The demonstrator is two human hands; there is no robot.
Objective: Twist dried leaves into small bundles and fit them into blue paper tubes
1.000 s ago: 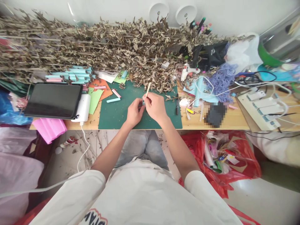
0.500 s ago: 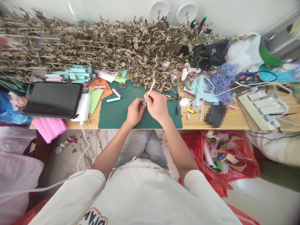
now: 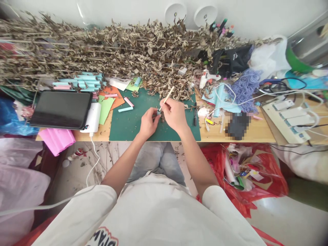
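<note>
Over the green cutting mat (image 3: pixel 128 128), my left hand (image 3: pixel 149 122) is closed round a short light-blue paper tube (image 3: pixel 159 112), its open end facing up. My right hand (image 3: pixel 174 114) grips a thin pale wooden stick (image 3: pixel 169 94), which slants down with its lower end at the tube's mouth. How deep the stick goes inside I cannot tell. A pink roll (image 3: pixel 128 101) and a light-blue roll (image 3: pixel 125 109) lie on the mat left of my hands. Crumbs of dry leaf are scattered around them.
Dried leafy stalks (image 3: pixel 115 48) fill the back of the table. On the left are a tablet (image 3: pixel 61 109), a white power bank (image 3: pixel 93 118) and stacked blue rolls (image 3: pixel 88 80). A black pen (image 3: pixel 195 114), a glue gun (image 3: pixel 208 78), purple yarn (image 3: pixel 246 85) and a power strip (image 3: pixel 287 119) are to the right.
The wooden stick has tilted a little more to the right as my right hand shifted slightly. My left hand keeps its hold on the tube. The whole view has shifted slightly.
</note>
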